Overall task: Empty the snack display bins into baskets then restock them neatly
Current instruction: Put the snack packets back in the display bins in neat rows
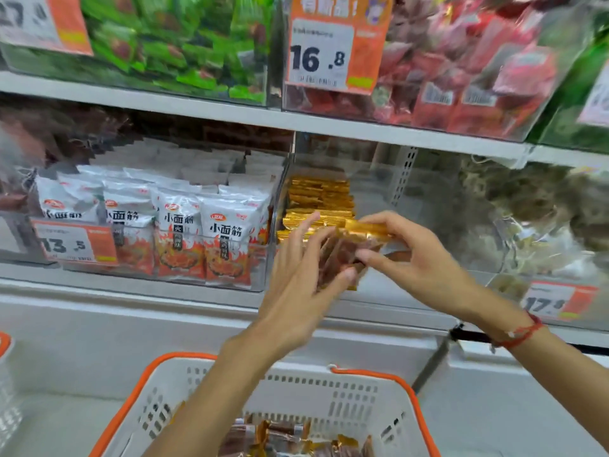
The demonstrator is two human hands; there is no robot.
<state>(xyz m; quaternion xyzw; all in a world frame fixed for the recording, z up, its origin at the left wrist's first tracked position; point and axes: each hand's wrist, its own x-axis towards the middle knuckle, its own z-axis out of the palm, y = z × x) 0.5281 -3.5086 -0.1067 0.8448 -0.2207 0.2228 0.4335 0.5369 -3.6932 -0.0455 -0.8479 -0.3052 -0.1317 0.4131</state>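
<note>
1. A stack of gold-topped packets (349, 249) is being held in front of the clear bin (379, 192), just above its front lip.
2. Right hand (415, 258) – the stack is being pinched, fingers over the gold top edge, thumb under the side.
3. Left hand (303, 275) – fingers are being kept fairly straight and spread, pressed against the stack's near face; the thumb tip is touching its lower edge. Steadying is being done rather than a full grasp.
4. Inside the bin, gold packets (318, 201) are being kept in neat rows along the left wall only – the rest of the bin is showing bare floor.
5. The basket (415, 400) below is being used for loose packets (296, 440) of the same kind; a fair number are visible at its bottom.
6. Judgement: emptying is looking done for this bin and restocking is being carried out, early on – most of the bin is left to fill.
7. The neighbouring bin of white packets (184, 225) is looking full and tidy already.
</note>
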